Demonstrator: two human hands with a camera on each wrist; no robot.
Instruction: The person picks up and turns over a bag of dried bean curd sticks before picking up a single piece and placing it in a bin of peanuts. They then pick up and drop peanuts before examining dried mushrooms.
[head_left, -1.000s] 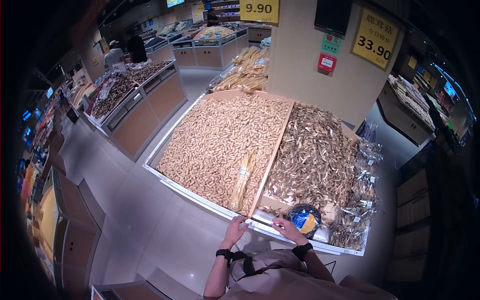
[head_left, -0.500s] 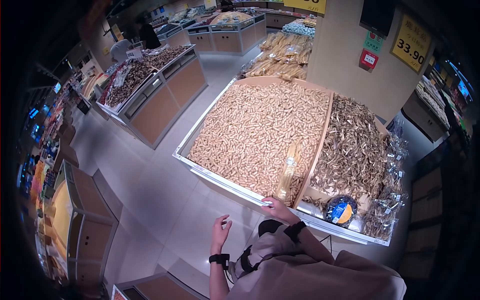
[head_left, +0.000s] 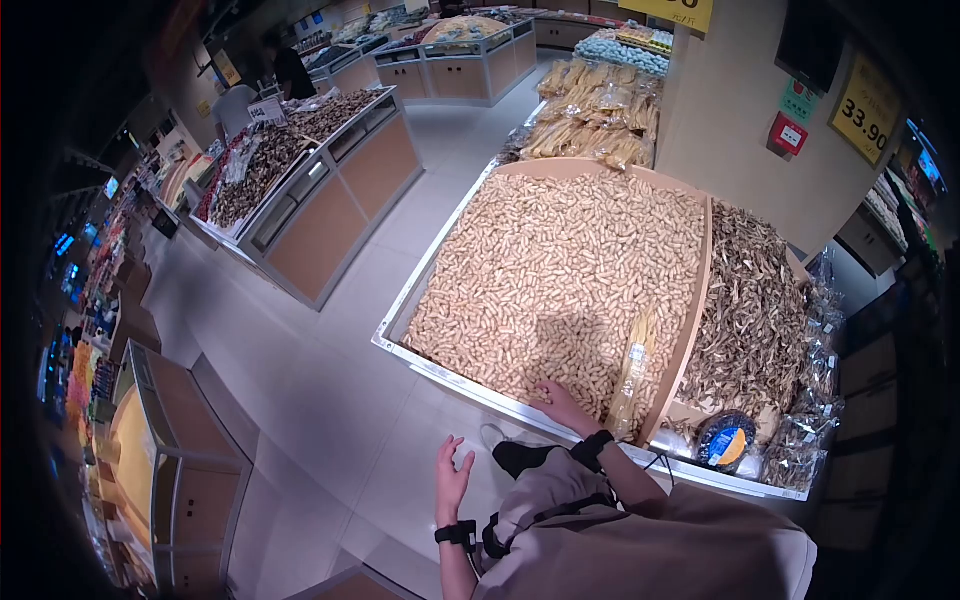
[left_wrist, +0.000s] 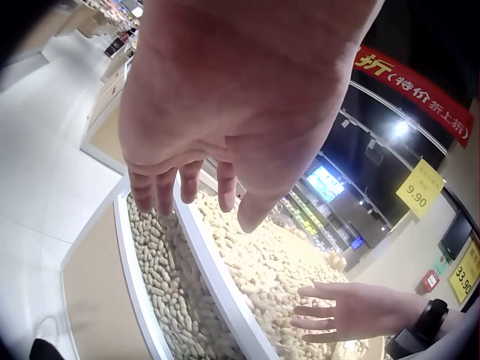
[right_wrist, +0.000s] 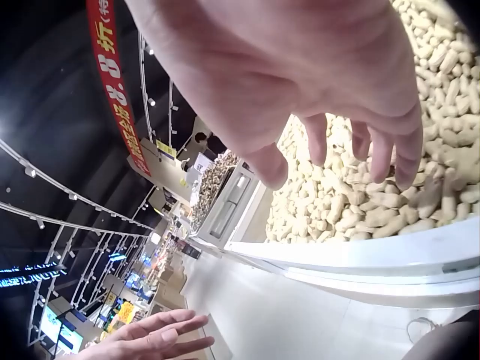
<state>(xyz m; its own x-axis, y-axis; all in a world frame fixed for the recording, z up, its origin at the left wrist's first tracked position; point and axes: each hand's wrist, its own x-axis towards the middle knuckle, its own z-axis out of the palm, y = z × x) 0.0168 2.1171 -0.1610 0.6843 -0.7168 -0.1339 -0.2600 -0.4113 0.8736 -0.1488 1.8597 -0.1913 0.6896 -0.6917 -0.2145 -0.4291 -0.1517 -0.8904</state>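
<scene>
A broad bin of unshelled peanuts (head_left: 560, 270) lies in front of me. My right hand (head_left: 563, 408) reaches over its front white rim (head_left: 480, 390), fingers loosely bent downward just above the nearest peanuts. In the right wrist view nothing sits between thumb and fingers of this right hand (right_wrist: 330, 97). My left hand (head_left: 453, 480) hangs in the air over the floor, in front of the rim, with thumb and fingers spread apart and holding nothing. A clear bag of long yellow dried sticks (head_left: 632, 375) rests on the peanuts right of my right hand.
A wooden divider (head_left: 690, 330) separates the peanuts from dried brown mushrooms (head_left: 745, 320). A round black package with a blue and orange label (head_left: 727, 442) stands at the front right. More bagged goods (head_left: 590, 110) are behind, and another display counter (head_left: 350, 190) is across the aisle.
The view has turned left. Both hands have left the front rim near the divider: the right moved in over the peanuts, the left drew back left over the floor.
</scene>
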